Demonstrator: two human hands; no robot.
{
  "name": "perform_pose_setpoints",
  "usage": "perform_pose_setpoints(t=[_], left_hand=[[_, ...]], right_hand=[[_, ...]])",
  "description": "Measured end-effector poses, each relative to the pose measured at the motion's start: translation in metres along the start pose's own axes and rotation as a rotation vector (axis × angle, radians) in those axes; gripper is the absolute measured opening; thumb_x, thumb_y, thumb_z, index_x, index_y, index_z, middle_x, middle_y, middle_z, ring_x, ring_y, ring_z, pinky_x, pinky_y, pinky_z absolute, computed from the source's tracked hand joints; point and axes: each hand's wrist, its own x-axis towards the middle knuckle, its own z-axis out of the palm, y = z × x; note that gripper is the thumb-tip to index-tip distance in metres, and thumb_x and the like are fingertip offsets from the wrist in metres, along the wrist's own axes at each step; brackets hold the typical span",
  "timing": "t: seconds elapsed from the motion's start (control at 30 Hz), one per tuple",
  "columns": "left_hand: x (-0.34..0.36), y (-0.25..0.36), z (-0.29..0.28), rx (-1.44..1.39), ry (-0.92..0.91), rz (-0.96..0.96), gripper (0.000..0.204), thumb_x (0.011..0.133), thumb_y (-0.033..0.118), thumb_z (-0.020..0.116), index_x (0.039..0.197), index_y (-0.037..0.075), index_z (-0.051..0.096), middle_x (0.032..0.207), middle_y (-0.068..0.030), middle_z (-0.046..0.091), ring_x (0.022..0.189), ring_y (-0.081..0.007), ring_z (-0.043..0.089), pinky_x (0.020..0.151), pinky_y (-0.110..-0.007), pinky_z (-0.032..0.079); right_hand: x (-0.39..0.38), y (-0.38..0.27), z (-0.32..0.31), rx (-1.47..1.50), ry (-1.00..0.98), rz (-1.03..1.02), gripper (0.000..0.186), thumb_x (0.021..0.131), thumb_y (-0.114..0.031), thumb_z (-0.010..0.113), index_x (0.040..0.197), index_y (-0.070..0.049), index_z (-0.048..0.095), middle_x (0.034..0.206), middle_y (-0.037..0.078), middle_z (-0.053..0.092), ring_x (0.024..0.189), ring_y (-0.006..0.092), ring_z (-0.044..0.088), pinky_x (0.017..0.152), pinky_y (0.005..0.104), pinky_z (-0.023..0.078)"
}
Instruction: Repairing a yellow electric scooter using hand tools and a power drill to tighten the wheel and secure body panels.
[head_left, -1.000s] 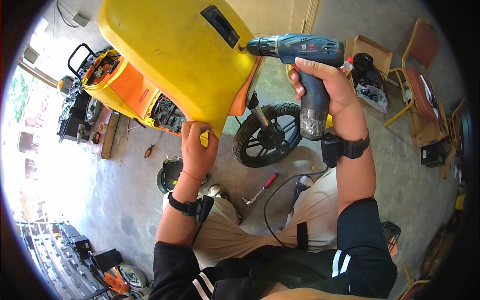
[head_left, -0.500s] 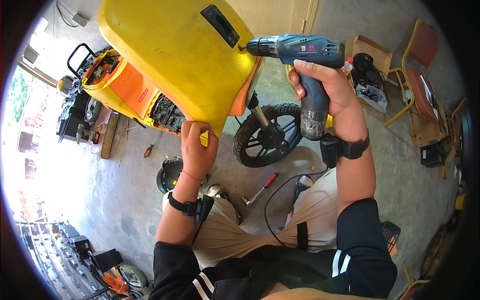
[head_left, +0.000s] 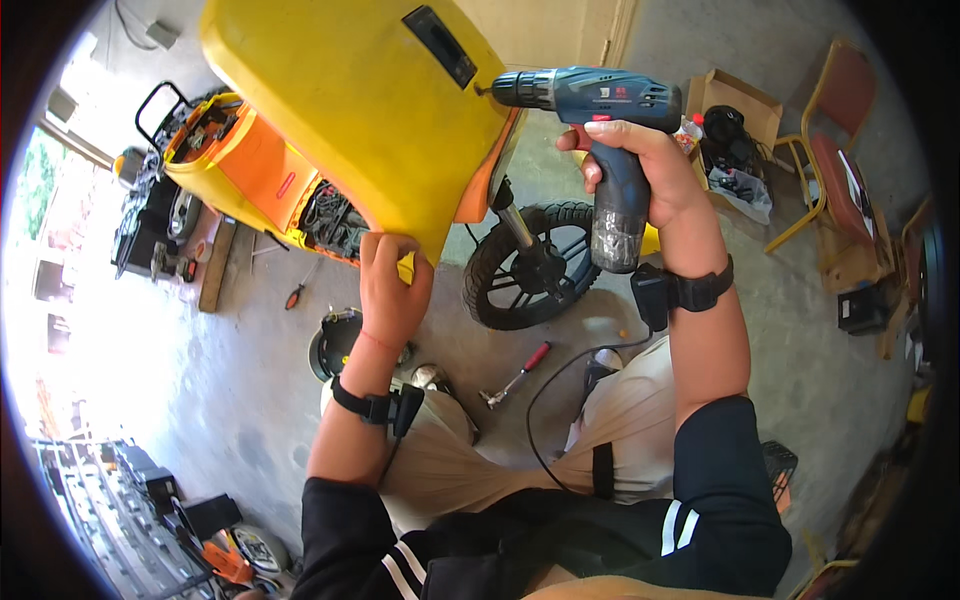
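Observation:
A blue cordless drill (head_left: 590,95) is gripped by its handle in my right hand (head_left: 650,165). Its chuck points left, and the bit meets the right edge of a large yellow panel (head_left: 350,110) just below a black slot in it. My left hand (head_left: 395,285) pinches the panel's lower corner with bent fingers. The panel belongs to a yellow and orange scooter (head_left: 255,175) with its inside wiring exposed. Below the panel stands the black-tyred front wheel (head_left: 530,265). Whether the bit sits in a screw is too small to tell.
A red-handled ratchet (head_left: 518,375) lies on the floor between my feet. Left of it are an upturned helmet (head_left: 325,345), a screwdriver (head_left: 295,297) and a wooden block (head_left: 217,268). A red chair (head_left: 840,165) and a cardboard box (head_left: 755,110) stand at the right. A cable runs from my right wrist strap.
The drill and my right hand have shifted very slightly left, and a red trigger now shows with the index finger further off it. My left hand keeps its hold on the panel corner.

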Motion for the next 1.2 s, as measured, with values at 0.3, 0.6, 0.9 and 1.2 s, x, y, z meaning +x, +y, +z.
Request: perform_pose_setpoints(t=[0.3, 0.6, 0.9, 1.2], left_hand=[[-0.012, -0.004, -0.011, -0.116, 0.071, -0.1, 0.012, 0.087, 0.009, 0.065, 0.097, 0.002, 0.064, 0.095, -0.0144, 0.062, 0.09, -0.0298, 0.066, 0.078, -0.039, 0.052], [-0.014, -0.018, -0.017, -0.802, 0.059, -0.408, 0.023, 0.099, 0.002, 0.044, 0.12, 0.001, 0.052, 0.092, -0.008, 0.064, 0.076, -0.0148, 0.062, 0.068, -0.029, 0.052], [-0.043, -0.098, -0.079, -0.34, 0.338, -0.501, 0.022, 0.092, 0.008, 0.061, 0.11, -0.004, 0.063, 0.1, -0.0106, 0.07, 0.085, -0.0134, 0.066, 0.079, -0.029, 0.056], [-0.053, -0.066, -0.075, -0.13, -0.092, -0.339, 0.023, 0.086, 0.014, 0.06, 0.105, 0.001, 0.066, 0.1, -0.0208, 0.069, 0.095, -0.0361, 0.067, 0.086, -0.043, 0.053]], right_hand=[[-0.045, 0.001, 0.016, -0.284, -0.175, -0.413, 0.071, 0.079, -0.016, 0.069, 0.143, -0.002, 0.041, 0.111, 0.021, 0.062, 0.068, 0.018, 0.059, 0.067, 0.0298, 0.051], [-0.08, 0.062, 0.062, -0.593, -0.51, -0.104, 0.059, 0.078, 0.004, 0.067, 0.136, 0.005, 0.055, 0.121, 0.016, 0.065, 0.092, 0.0139, 0.065, 0.078, 0.0285, 0.052], [-0.058, 0.231, 0.044, -1.108, -0.553, 0.165, 0.063, 0.078, -0.011, 0.068, 0.139, -0.007, 0.053, 0.106, 0.012, 0.07, 0.088, 0.017, 0.069, 0.082, 0.0319, 0.054], [-0.045, 0.424, 0.035, -1.251, -0.692, 0.552, 0.094, 0.073, -0.021, 0.073, 0.15, 0.004, 0.026, 0.122, 0.033, 0.061, 0.111, 0.0386, 0.063, 0.094, 0.0403, 0.049]])
